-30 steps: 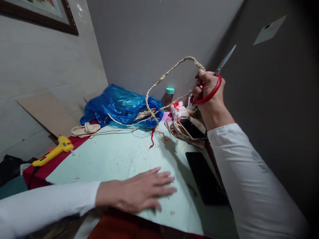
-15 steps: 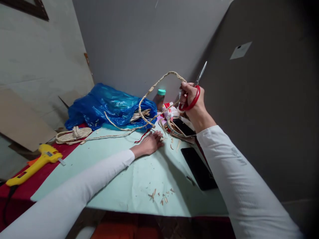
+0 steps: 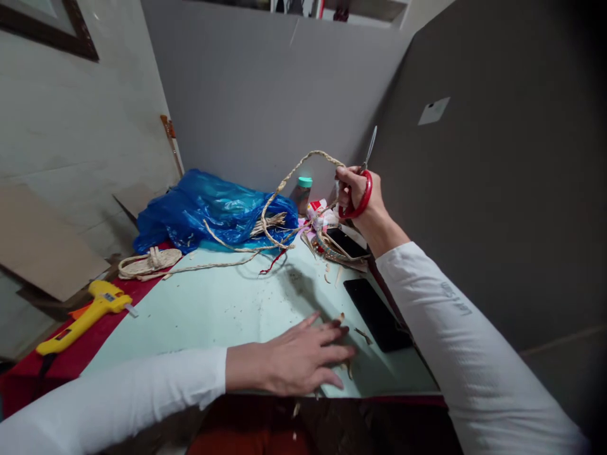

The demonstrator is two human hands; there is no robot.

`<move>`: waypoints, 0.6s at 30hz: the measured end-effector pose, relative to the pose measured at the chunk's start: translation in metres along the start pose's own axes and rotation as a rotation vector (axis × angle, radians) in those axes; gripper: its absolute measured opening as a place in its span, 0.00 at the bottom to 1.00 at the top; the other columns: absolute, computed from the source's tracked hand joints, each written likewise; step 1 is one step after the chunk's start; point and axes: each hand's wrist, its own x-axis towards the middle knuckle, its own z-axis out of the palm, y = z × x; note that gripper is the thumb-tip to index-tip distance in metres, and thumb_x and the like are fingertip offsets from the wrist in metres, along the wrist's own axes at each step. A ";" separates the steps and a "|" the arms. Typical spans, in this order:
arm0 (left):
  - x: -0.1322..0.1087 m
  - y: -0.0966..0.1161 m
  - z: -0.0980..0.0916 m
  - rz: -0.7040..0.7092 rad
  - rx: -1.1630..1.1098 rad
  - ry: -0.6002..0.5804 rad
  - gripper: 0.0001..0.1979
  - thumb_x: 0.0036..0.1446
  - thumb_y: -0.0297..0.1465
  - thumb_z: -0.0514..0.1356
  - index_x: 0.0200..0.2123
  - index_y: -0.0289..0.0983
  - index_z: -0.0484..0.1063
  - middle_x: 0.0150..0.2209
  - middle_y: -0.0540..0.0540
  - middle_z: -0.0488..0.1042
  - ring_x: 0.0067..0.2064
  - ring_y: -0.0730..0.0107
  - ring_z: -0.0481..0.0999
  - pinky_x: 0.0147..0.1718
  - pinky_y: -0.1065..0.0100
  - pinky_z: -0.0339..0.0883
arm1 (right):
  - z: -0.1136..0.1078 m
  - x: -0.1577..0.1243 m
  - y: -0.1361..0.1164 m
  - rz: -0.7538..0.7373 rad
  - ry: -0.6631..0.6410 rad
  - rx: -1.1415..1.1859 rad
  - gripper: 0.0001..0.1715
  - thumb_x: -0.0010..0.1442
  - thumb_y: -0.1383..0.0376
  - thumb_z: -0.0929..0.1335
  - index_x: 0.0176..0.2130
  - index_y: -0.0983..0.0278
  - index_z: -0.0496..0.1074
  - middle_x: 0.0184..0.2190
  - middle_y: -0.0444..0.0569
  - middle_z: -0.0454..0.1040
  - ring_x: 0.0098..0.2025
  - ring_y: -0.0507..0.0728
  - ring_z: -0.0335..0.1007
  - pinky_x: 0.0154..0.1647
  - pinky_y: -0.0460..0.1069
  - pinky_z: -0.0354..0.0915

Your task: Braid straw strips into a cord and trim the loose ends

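My right hand point(image 3: 364, 196) is raised over the right side of the table, closed round red-handled scissors point(image 3: 356, 201) whose blades point up. The same hand pinches a braided straw cord point(image 3: 284, 183), which arches left and down onto the pale green sheet point(image 3: 213, 303). A woven straw sole point(image 3: 152, 262) lies at the left, beside the far stretch of cord. Low over the sheet's front edge, my left hand point(image 3: 306, 355) spreads its fingers, palm down, among straw scraps point(image 3: 349, 368). Some bits are dropping past the edge.
A blue plastic bag point(image 3: 213, 202) with straw in its mouth sits at the back, near a green-lidded jar point(image 3: 302, 193). On the left lies a yellow glue gun point(image 3: 90, 313). A black phone point(image 3: 374, 313) rests at the right, by a grey partition point(image 3: 497, 189).
My left hand has swept from the middle of the sheet toward the front edge, carrying scraps along. My right hand keeps its hold on the scissors and cord. The view has shifted slightly.
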 end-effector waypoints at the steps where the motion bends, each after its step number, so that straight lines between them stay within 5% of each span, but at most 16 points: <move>1: 0.006 -0.007 -0.001 -0.064 0.029 0.036 0.30 0.66 0.48 0.43 0.65 0.41 0.57 0.67 0.39 0.57 0.70 0.60 0.49 0.67 0.52 0.38 | -0.002 -0.001 -0.002 0.003 0.003 0.007 0.12 0.51 0.64 0.69 0.22 0.62 0.62 0.11 0.34 0.57 0.10 0.45 0.48 0.09 0.43 0.43; 4: 0.030 -0.052 -0.001 -0.329 0.147 0.082 0.29 0.67 0.44 0.44 0.66 0.38 0.54 0.68 0.38 0.54 0.70 0.58 0.46 0.66 0.51 0.40 | -0.009 -0.004 -0.006 0.000 0.011 0.024 0.12 0.49 0.62 0.70 0.23 0.62 0.62 0.11 0.34 0.56 0.09 0.44 0.47 0.09 0.43 0.43; 9: 0.074 -0.129 -0.002 -0.489 0.271 0.138 0.29 0.67 0.40 0.47 0.67 0.32 0.52 0.65 0.26 0.56 0.67 0.43 0.53 0.61 0.39 0.48 | -0.019 -0.007 -0.002 -0.017 -0.004 0.025 0.14 0.48 0.59 0.70 0.22 0.62 0.62 0.10 0.34 0.56 0.09 0.45 0.47 0.09 0.44 0.43; 12: 0.089 -0.140 0.005 -0.472 0.310 0.153 0.27 0.67 0.40 0.47 0.66 0.35 0.55 0.65 0.29 0.58 0.67 0.44 0.54 0.61 0.40 0.51 | -0.024 -0.006 0.004 -0.003 0.000 0.026 0.16 0.47 0.57 0.71 0.23 0.62 0.62 0.10 0.34 0.56 0.09 0.46 0.48 0.09 0.44 0.45; 18: 0.084 -0.126 0.022 -0.337 0.326 0.154 0.27 0.67 0.42 0.46 0.64 0.34 0.60 0.66 0.29 0.56 0.68 0.46 0.53 0.62 0.46 0.51 | -0.029 -0.006 0.019 0.045 0.005 0.037 0.16 0.48 0.58 0.71 0.23 0.61 0.61 0.11 0.34 0.57 0.10 0.45 0.47 0.09 0.43 0.44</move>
